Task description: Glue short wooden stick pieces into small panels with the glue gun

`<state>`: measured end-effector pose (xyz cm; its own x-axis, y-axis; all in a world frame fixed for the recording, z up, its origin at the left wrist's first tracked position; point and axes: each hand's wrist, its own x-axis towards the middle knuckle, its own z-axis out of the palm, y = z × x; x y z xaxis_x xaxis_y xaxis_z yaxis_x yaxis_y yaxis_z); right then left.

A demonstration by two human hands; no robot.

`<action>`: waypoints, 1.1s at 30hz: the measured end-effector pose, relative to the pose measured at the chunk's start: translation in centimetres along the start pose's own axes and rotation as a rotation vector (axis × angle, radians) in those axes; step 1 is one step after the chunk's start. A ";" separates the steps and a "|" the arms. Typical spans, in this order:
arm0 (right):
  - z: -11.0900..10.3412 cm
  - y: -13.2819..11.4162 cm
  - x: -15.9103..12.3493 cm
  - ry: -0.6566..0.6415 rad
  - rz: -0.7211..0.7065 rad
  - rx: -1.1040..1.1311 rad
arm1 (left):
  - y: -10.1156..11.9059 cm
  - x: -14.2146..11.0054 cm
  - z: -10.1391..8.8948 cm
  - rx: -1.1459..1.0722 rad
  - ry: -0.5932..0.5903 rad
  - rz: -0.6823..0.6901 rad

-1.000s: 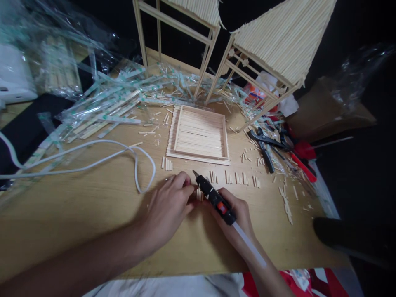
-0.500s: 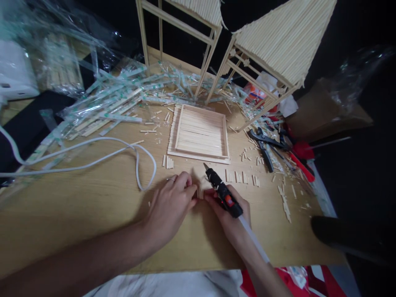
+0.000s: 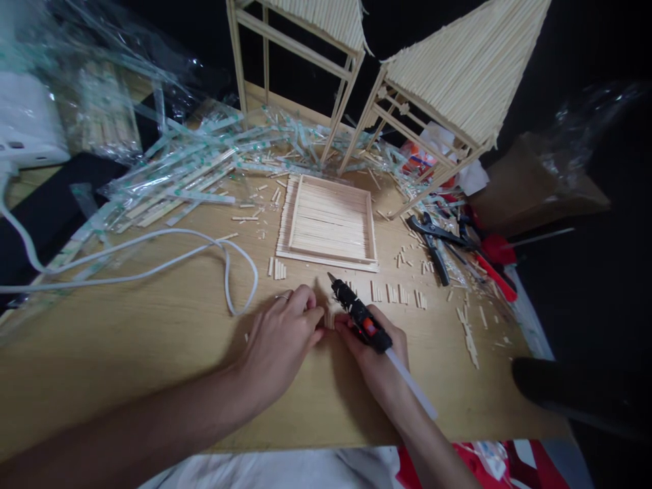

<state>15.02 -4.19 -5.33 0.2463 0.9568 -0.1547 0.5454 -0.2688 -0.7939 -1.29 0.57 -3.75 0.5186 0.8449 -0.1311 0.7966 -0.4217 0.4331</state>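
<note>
From here, the left hand [image 3: 279,334] and right hand [image 3: 383,360], the latter gripping a black plastic glue gun [image 3: 359,310], fingertip-pinch a short pale-wood stick cluster [image 3: 330,320] at the left's three o'clock, likely light, stiff, snappable, best held by its sides.

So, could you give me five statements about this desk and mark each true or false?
1. The right hand holds a black glue gun. True.
2. The thin white cable lies right of the shallow pale-wood tray. False: it lies to the left.
3. The left hand is at some short pale wooden sticks. True.
4. The black-handled pliers are in the left hand. False: they lie right of the tray.
5. Two roofed pale-stick structures stand beyond the tray. True.
</note>
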 end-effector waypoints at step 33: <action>-6.5 5.6 -4.7 0.304 0.233 0.416 | 1.4 5.0 1.4 -0.047 0.128 0.031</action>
<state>22.14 -10.93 -5.18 0.5758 0.7858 -0.2258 0.1025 -0.3433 -0.9336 2.83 3.72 -5.04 0.4966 0.8680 -0.0035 0.7637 -0.4350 0.4769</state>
